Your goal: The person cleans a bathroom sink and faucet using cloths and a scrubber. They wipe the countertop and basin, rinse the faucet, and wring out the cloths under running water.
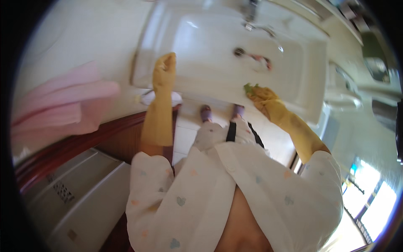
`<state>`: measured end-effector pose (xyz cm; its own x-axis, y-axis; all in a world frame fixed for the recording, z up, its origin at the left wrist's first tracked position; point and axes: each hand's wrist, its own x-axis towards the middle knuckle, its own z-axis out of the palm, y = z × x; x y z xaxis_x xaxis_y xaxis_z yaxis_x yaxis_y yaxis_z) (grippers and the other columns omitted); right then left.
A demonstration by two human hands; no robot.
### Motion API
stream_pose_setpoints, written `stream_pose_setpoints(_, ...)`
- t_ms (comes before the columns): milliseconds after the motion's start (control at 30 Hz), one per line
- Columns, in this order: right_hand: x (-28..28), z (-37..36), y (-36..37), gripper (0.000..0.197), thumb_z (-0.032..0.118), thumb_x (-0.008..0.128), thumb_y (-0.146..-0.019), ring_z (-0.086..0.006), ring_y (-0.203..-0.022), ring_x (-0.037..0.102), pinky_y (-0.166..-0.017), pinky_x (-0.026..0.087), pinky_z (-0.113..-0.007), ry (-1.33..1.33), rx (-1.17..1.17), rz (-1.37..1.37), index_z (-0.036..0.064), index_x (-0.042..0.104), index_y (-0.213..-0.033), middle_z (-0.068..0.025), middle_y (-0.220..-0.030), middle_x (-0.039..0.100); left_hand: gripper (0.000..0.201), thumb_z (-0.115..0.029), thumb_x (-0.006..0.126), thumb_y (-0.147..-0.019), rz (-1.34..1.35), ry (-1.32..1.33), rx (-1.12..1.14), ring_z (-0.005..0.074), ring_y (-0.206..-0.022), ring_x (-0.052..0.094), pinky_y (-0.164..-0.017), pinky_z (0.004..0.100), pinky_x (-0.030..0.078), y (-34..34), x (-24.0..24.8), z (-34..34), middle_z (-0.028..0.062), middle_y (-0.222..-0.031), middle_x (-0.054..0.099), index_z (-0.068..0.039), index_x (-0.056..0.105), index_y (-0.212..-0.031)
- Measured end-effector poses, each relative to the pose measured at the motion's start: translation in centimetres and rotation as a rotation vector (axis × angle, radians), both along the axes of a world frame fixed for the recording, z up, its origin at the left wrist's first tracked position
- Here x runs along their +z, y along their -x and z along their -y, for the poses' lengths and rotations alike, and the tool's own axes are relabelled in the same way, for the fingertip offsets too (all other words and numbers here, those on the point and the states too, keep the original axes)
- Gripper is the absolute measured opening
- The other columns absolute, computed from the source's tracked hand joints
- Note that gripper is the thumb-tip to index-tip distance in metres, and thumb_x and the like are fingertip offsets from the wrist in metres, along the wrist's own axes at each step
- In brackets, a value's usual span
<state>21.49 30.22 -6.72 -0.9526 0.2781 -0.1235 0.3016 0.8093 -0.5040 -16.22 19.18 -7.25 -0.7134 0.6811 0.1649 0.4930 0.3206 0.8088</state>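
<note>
Long yellow rubber gloves cover both my hands. My left hand (165, 67) is curled into a fist over the left part of the white sink (189, 77), with nothing seen sticking out of it. At the sink's near rim, right of the middle, my right hand (265, 98) is closed round a green scouring pad (249, 88), which shows only at the fingertips. Farther in, a dark drain (239, 52) lies beside a small red and white item (262, 61), too blurred to name.
A metal faucet (250, 17) stands at the sink's far side. Pink cloth (67, 96) lies on the white counter at left, near a dark red wooden edge (84, 128). A white bundle (151, 98) sits by my left forearm. More metal fixtures (342, 90) are at right.
</note>
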Motion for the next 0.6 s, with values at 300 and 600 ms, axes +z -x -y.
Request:
stream_pose_setpoints(300,-4.7,-1.1,35.1,0.052,0.034,0.052,-0.098,-0.0249,-0.152,0.028,-0.127,0.016,-0.05,-0.243,0.385,-0.318,0.0233,0.049,-0.15,-0.0033,-0.161,0.038,0.026,0.0,0.064,-0.087,-0.546,0.002,-0.041,0.0381,-0.109,0.065,-0.094,0.0429,0.053,6.5,1.1,6.4,0.0216,-0.118,0.068,-0.001,0.069,-0.112)
stream_pose_setpoints(600,-5.7,-18.1,39.1,0.054,0.034,0.042,-0.105,-0.0212,-0.149,0.033,-0.121,0.024,-0.05,-0.693,-0.335,-0.109,0.0279,0.035,-0.158,-0.0012,-0.165,0.032,0.031,-0.011,0.063,-0.091,-0.617,0.17,-0.028,0.0371,-0.13,0.053,-0.108,0.0411,0.045,7.0,-1.2,5.2,0.0134,-0.131,0.064,-0.004,0.065,-0.121)
